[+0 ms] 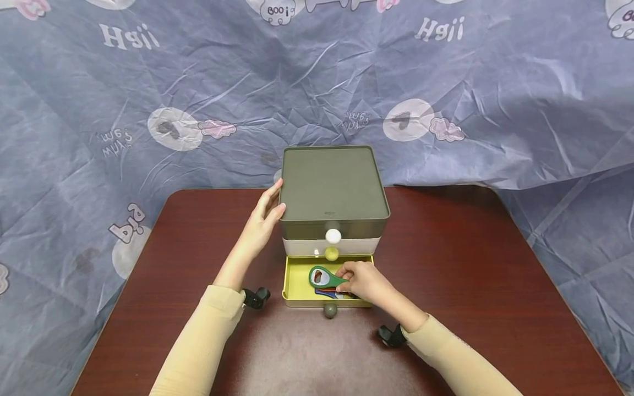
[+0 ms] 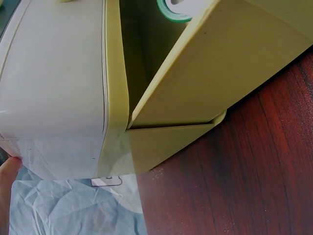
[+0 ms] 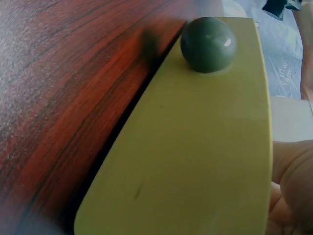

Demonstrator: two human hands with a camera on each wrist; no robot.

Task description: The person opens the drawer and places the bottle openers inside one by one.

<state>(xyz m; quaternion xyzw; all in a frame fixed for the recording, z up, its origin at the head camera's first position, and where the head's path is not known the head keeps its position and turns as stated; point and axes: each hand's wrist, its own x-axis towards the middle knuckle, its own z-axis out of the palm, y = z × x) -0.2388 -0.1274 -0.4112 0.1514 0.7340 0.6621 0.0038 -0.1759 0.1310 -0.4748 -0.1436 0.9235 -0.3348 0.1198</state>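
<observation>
A small desktop drawer cabinet with a dark green top stands on the table, its bottom yellow drawer pulled out. My left hand rests on the left side of the cabinet, fingers spread along the upper edge. Over the drawer, my right hand pinches the narrow end of a green bottle opener with a rounded, white-faced head. Under it a blue item and other colourful pieces lie in the drawer, partly hidden by the hand. In the right wrist view the drawer front covers most of the fingers.
The cabinet's upper drawers, with a white knob and a yellow knob, are pushed in. A dark green knob sticks out from the pulled-out drawer. Dark red wooden table surrounds the cabinet; a blue-grey printed cloth hangs behind.
</observation>
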